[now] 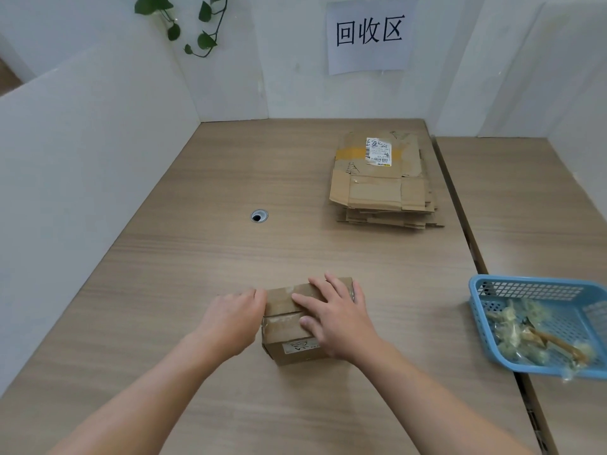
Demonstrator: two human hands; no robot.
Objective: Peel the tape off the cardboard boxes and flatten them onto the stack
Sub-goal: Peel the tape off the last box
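Head view, box: the small cardboard box (297, 326) sits on the table (197, 257) close to the person, fully assembled and not yet flattened.
Tape: glossy clear tape (284, 321) runs across the box top and down its near face, and none of it looks lifted here.
Right hand: the right hand (338, 320) lies flat on the lid, fingers straight and spread, pinning the box down and gripping nothing.
Left hand: the left hand (230, 320) is tucked against the box's left side with its knuckles up. The fingertips are hidden, so I cannot tell whether they have a tape end or are only bracing.
Stack: the flattened boxes (384, 185) lie at the far right of the table, well apart from this one.
Basket: the blue basket (476, 290) sits to the right with crumpled tape wads (519, 336) inside, which looks like the place for the strip.
Step in hand, my read: find the tape end at the left edge.
How to do it well: keep the flat palm's weight on the lid so the box can't skid. Work a nail under the tape corner and pull low and steady along the seam, not upward, to avoid tearing the strip.
Watch out: a light box may lift with the tape.
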